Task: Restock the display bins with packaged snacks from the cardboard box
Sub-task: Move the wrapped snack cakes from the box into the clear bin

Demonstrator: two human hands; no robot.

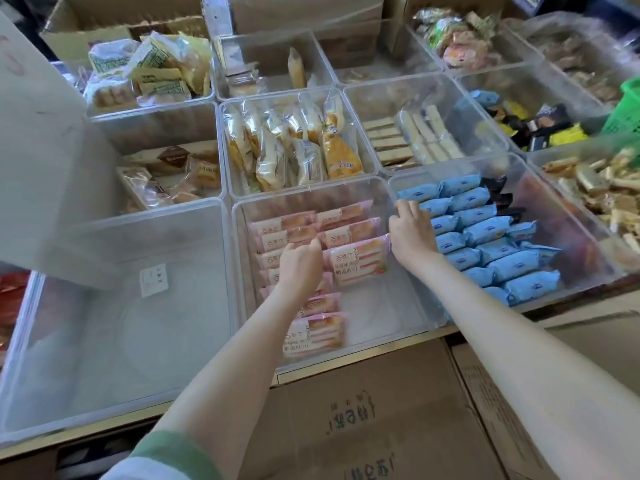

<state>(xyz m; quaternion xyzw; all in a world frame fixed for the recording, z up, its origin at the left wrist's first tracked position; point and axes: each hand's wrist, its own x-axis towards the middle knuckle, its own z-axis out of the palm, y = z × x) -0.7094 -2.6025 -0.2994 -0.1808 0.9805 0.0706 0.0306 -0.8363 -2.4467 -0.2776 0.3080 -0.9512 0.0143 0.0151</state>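
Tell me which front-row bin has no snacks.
The front-left bin: only a paper label inside. The middle one holds pink packs, the right one blue packs.

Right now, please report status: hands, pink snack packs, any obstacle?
Left hand on pink packs, grip unclear. Right hand rests on bin wall beside blue packs. No obstacle visible.

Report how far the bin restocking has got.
Done: the blue-pack bin looks full. In hand: left hand and right hand are arranging pink packs in the middle bin, whose front right is bare. Left: the near-left bin holds no snacks.
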